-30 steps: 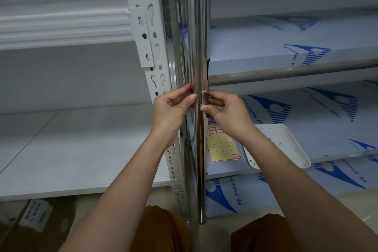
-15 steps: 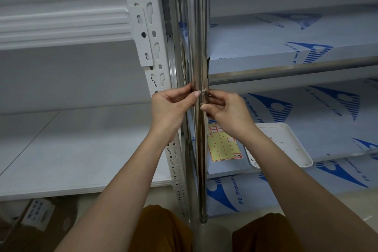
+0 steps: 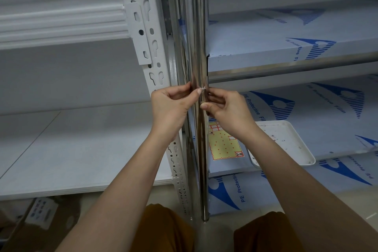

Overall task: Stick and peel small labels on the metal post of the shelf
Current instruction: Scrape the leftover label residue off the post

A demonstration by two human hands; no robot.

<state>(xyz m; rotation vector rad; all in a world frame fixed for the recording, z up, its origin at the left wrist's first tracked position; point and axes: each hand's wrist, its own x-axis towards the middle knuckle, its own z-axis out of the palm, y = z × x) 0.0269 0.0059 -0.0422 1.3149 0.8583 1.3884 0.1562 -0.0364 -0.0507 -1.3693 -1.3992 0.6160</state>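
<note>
A shiny metal post (image 3: 195,26) runs upright through the middle of the head view. A small white label (image 3: 203,89) sits on its front face at hand height, one edge lifted. My left hand (image 3: 172,108) is curled against the post's left side with its fingertips at the label. My right hand (image 3: 227,111) is on the post's right side, thumb and fingers closed right by the label. Which fingers actually pinch the label is hard to tell. A yellow label sheet (image 3: 224,143) with red dots lies on the shelf below my right wrist.
A white tray (image 3: 294,145) lies on the lower right shelf (image 3: 327,108), which is covered in blue-printed protective film. A white perforated upright (image 3: 147,32) stands left of the post, with a white shelf board (image 3: 71,149) beyond it. A cardboard box (image 3: 30,223) sits on the floor.
Both hands stay at the same spot on the post. The left fingertips have shifted slightly toward the label, whose edge now stands off the metal.
</note>
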